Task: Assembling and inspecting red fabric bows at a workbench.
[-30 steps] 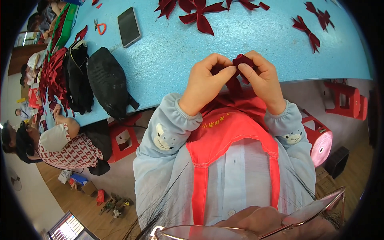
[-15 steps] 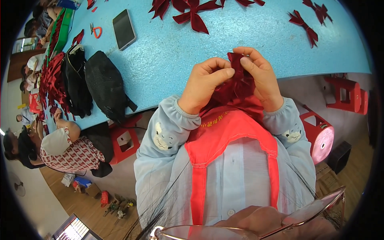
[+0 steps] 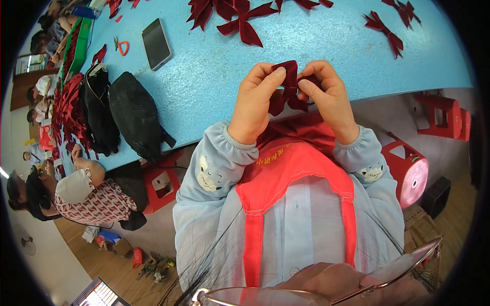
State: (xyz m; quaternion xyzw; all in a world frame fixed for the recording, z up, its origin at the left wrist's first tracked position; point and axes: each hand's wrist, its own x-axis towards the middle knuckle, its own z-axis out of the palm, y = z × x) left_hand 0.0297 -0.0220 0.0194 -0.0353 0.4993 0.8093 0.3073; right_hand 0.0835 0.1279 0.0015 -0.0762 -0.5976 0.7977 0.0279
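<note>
Between my hands is a dark red velvet bow point(image 3: 290, 81), held just above the near edge of the blue table point(image 3: 204, 86). My left hand point(image 3: 258, 97) is closed on its left loop, thumb lying flat over the ribbon. My right hand point(image 3: 326, 94) pinches the right loop between thumb and fingers. The tails hang below the middle, over my red apron point(image 3: 291, 168). Part of the right loop is hidden behind my fingers. More dark red bows point(image 3: 245, 23) lie at the far side of the table, with another bow point(image 3: 386, 35) to the right.
To the left lie a phone point(image 3: 156, 44), orange-handled snips point(image 3: 122, 47), a black mesh bag point(image 3: 135, 109) and a black pouch point(image 3: 97, 107). Beyond them are a red ribbon heap point(image 3: 66, 107) and a green tray point(image 3: 76, 48). A seated person point(image 3: 94, 199) works at left. Red stools point(image 3: 406, 168) stand at right.
The bow has been lifted slightly and turned, so its upright loop and centre now show. My left thumb has shifted up onto the loop, and my right fingers have moved to the other side.
</note>
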